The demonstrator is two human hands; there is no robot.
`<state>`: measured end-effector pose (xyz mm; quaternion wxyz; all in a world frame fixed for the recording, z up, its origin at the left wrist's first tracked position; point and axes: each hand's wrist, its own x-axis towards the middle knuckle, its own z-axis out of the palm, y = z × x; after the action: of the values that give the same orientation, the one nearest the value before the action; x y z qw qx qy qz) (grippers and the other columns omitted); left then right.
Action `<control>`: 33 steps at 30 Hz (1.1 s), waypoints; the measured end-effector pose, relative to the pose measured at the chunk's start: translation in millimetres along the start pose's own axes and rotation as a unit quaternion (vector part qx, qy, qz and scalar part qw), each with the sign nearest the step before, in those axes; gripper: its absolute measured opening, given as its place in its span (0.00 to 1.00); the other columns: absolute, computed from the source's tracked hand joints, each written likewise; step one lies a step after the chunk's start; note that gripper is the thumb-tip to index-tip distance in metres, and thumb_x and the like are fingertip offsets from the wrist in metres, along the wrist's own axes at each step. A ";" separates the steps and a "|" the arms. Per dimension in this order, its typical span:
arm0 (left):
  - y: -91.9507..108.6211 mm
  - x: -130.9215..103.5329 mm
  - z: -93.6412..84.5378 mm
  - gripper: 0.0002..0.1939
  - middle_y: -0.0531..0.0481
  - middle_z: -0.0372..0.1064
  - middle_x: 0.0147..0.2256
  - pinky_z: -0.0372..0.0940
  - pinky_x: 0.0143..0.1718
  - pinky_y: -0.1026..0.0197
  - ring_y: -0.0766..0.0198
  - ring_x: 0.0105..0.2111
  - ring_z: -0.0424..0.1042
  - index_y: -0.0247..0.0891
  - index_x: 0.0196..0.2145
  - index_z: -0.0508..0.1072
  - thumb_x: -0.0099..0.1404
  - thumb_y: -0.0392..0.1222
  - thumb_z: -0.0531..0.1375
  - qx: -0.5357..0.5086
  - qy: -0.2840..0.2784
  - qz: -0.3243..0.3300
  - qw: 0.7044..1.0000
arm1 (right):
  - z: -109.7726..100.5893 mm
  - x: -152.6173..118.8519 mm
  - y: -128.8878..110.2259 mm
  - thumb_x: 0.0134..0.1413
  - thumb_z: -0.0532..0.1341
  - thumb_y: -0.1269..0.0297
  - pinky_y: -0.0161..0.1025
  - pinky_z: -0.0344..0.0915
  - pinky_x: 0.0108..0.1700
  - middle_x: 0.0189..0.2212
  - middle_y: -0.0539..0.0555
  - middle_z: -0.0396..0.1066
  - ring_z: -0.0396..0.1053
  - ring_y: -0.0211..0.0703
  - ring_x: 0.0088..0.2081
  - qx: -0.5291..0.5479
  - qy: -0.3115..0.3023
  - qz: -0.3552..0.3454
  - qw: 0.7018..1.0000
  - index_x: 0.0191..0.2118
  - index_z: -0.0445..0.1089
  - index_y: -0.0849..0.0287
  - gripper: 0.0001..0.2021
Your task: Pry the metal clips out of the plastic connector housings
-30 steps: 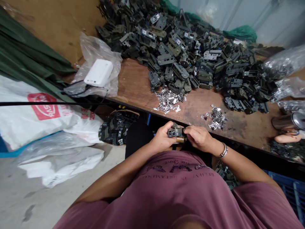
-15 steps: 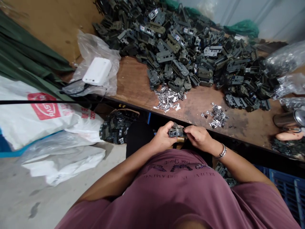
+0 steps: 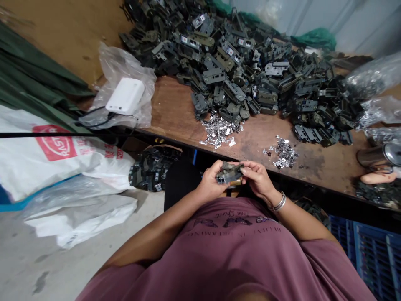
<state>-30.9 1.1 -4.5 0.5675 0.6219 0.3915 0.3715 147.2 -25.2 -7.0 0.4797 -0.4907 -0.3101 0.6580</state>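
Observation:
Between my two hands, above my lap and just off the table's front edge, is a dark grey plastic housing (image 3: 228,174). My left hand (image 3: 210,184) is closed around its left end. The fingers and thumb of my right hand (image 3: 257,177) pinch its right end. A brass-coloured piece (image 3: 236,182) shows just under the housing; whether it is part of it I cannot tell. On the table beyond lie two heaps of small shiny metal clips, a larger left heap (image 3: 219,129) and a smaller right heap (image 3: 285,153).
A large pile of similar dark housings (image 3: 225,67) covers the back of the wooden table (image 3: 169,104). A white box (image 3: 125,96) rests on clear plastic at left. At right stands a metal cup (image 3: 380,155). Below are a container of dark parts (image 3: 150,169) and a blue crate (image 3: 376,251).
The housing has turned in my hands and now shows a longer, slanted side. My right hand has shifted left and its fingers reach further over the housing. The view has moved slightly.

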 end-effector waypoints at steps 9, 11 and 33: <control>4.8 -2.3 -22.4 0.29 0.40 0.73 0.47 0.67 0.49 0.54 0.52 0.47 0.73 0.35 0.49 0.71 0.51 0.46 0.70 -0.184 -0.093 -0.131 0.970 | 1.3 7.6 2.9 0.50 0.67 0.53 0.29 0.57 0.22 0.25 0.44 0.65 0.58 0.30 0.21 -0.070 -0.062 -0.055 0.994 0.48 0.67 0.55 0.21; 4.0 -1.6 -22.5 0.24 0.42 0.74 0.41 0.69 0.39 0.59 0.58 0.39 0.75 0.35 0.46 0.72 0.53 0.46 0.68 -0.217 -0.067 -0.197 0.954 | 1.1 9.9 -1.1 0.56 0.62 0.53 0.32 0.63 0.29 0.30 0.48 0.70 0.65 0.33 0.26 -0.211 -0.092 -0.115 0.966 0.50 0.67 0.56 0.19; 13.2 19.5 -3.6 0.18 0.52 0.71 0.35 0.64 0.40 0.63 0.65 0.36 0.70 0.36 0.38 0.70 0.47 0.36 0.63 -0.266 0.051 -0.200 0.942 | 7.3 30.9 -22.7 0.54 0.60 0.64 0.34 0.64 0.29 0.27 0.49 0.70 0.67 0.37 0.26 -0.423 0.023 -0.286 0.859 0.35 0.67 0.58 0.04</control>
<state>-25.2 19.7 9.4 0.7539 0.3380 0.4230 0.3721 146.0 12.0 4.6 0.3999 -0.5510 -0.6746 0.2852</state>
